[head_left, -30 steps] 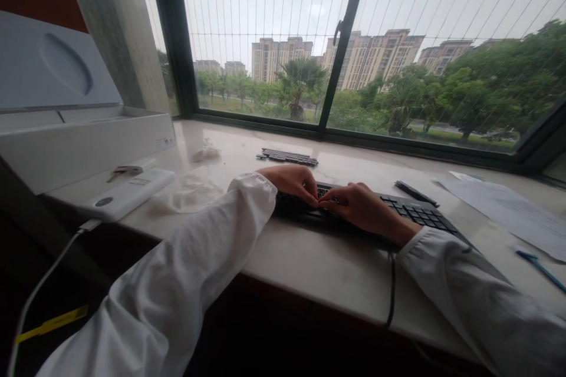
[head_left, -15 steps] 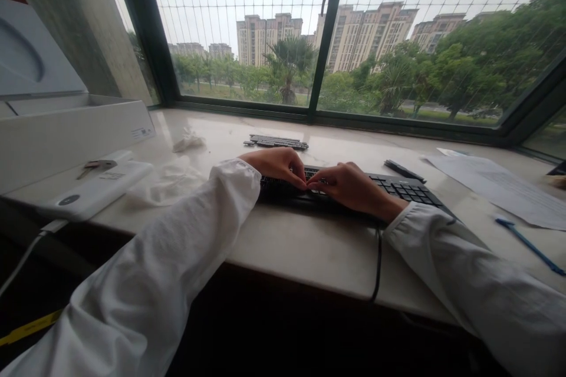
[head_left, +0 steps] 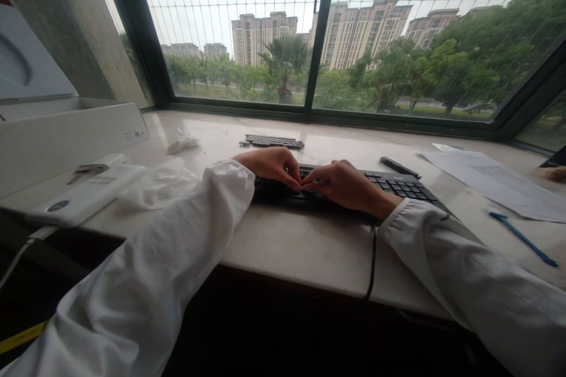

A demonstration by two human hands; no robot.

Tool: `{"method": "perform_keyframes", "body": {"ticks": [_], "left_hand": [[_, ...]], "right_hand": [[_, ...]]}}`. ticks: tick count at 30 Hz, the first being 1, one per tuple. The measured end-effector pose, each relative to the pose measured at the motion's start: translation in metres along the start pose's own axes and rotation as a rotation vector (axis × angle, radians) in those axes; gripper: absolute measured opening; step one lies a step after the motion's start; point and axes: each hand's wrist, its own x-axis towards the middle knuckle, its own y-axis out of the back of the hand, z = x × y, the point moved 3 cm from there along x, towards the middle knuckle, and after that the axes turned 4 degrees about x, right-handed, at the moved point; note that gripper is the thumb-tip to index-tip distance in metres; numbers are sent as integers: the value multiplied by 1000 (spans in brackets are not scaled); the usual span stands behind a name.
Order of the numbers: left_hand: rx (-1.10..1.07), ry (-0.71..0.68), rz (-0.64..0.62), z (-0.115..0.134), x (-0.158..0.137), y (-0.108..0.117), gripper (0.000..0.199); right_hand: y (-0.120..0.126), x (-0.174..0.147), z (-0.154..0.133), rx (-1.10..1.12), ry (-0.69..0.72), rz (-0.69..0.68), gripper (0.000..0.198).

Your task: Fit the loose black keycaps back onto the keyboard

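A black keyboard (head_left: 407, 188) lies near the front edge of the white sill, with my hands over its middle. My left hand (head_left: 273, 165) is closed, thumb and fingers pinched low at the keys. From the other side my right hand (head_left: 342, 184) pinches too, its fingertips meeting those of the left. Whatever sits between the fingertips is too small to make out. Loose black keycaps (head_left: 274, 141) are lined up in rows behind the keyboard. A black cable (head_left: 372, 262) hangs from the keyboard over the front edge.
At left are a white box (head_left: 66, 135), a white power bank (head_left: 95, 191) with a key (head_left: 88, 171) on it, and crumpled tissue (head_left: 163, 185). To the right are a dark strip (head_left: 399, 166), papers (head_left: 499, 182) and a blue stick-like tool (head_left: 524, 238). The window stands behind.
The whole view has shifted slightly, so things appear a little further left. Both hands keep their pinch at the same spot on the keyboard, with barely any change in the fingers.
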Motion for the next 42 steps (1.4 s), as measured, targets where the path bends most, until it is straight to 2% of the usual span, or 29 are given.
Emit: {"method": "perform_keyframes", "body": {"ticks": [6,19,23,27,33,38,42], "left_hand": [[-49,-5,-8,0,0,-1,32],[0,46,19,3,0,-1,40],[-19,96,33,-1,1,-2,41],[-67,139,-16,-5,3,-5,43],[-9,262,-25,-10,11,-5,51],[71,349,-90,-5,18,-3,46],[62,344,-66,-1,13,-4,43]], "right_hand": [[0,0,1,-52,30,-13,20],[2,0,-3,-133,86,-70,22],[3,-1,-4,-129,78,-84,22],[2,-3,-7,-132,100,-122,23],[4,-5,-11,-248,162,-152,24],[4,-6,-19,-359,260,-178,31],[3,-6,-22,-409,280,-166,33]]}}
